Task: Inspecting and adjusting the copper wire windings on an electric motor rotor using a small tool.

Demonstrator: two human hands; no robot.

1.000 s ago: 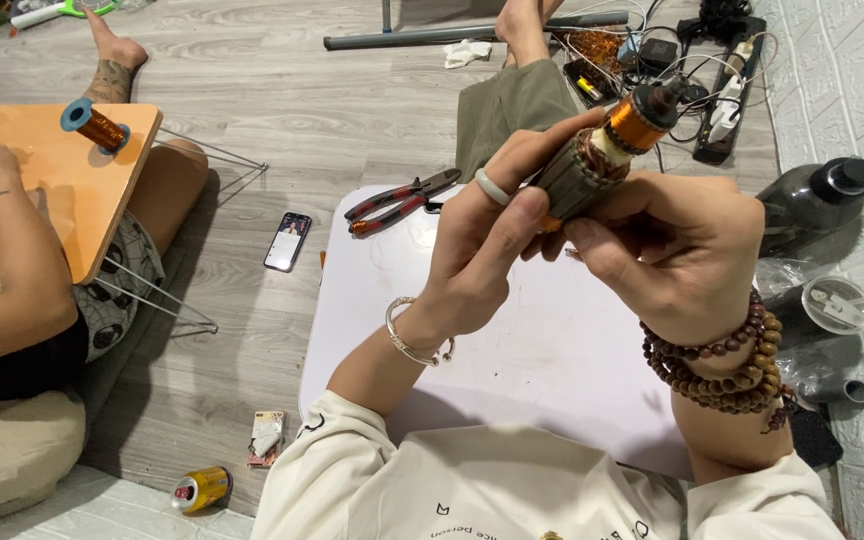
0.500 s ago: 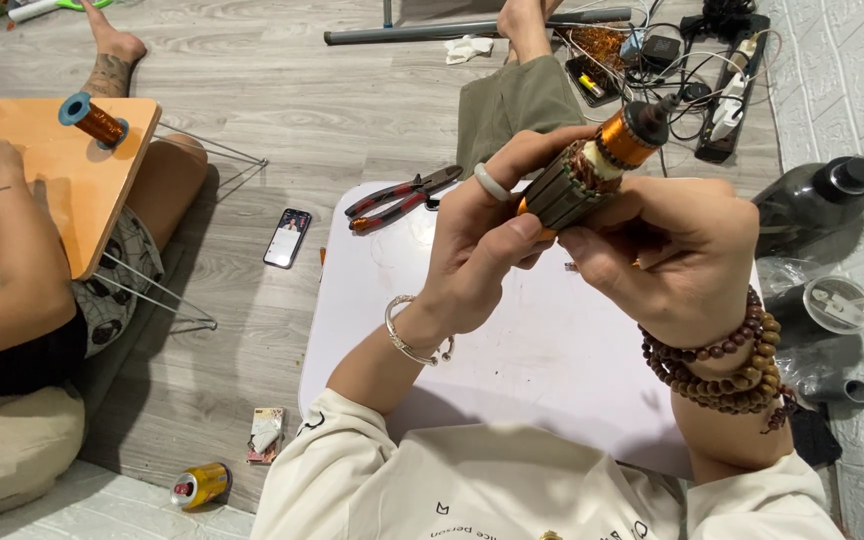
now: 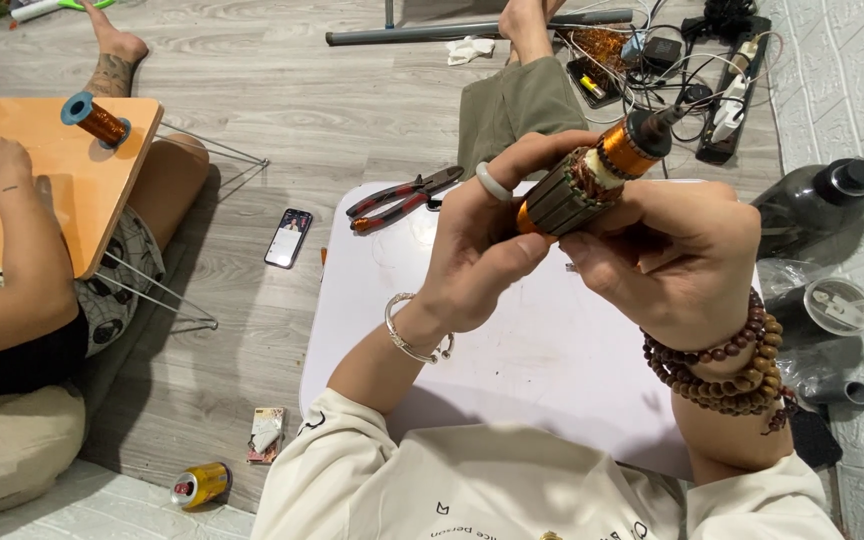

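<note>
I hold a motor armature [image 3: 592,180] up over a small white table [image 3: 512,360]; it has a dark slotted core, copper windings and an orange commutator end pointing up and right. My left hand [image 3: 477,250], with a ring and a silver bracelet, wraps the core from the left. My right hand [image 3: 672,255], with brown bead bracelets on the wrist, grips it from the right, thumb and fingers pressed on the core.
Red-handled pliers [image 3: 402,195] lie at the table's far left corner. A phone [image 3: 288,237] lies on the wood floor. A person at left works at an orange table [image 3: 72,190] bearing a copper wire spool [image 3: 97,118]. A dark bottle [image 3: 812,205], cables and a can [image 3: 199,485] surround me.
The armature has tilted and turned slightly in my hands, shifting a little left and down. The person at left has moved a hand along the orange table.
</note>
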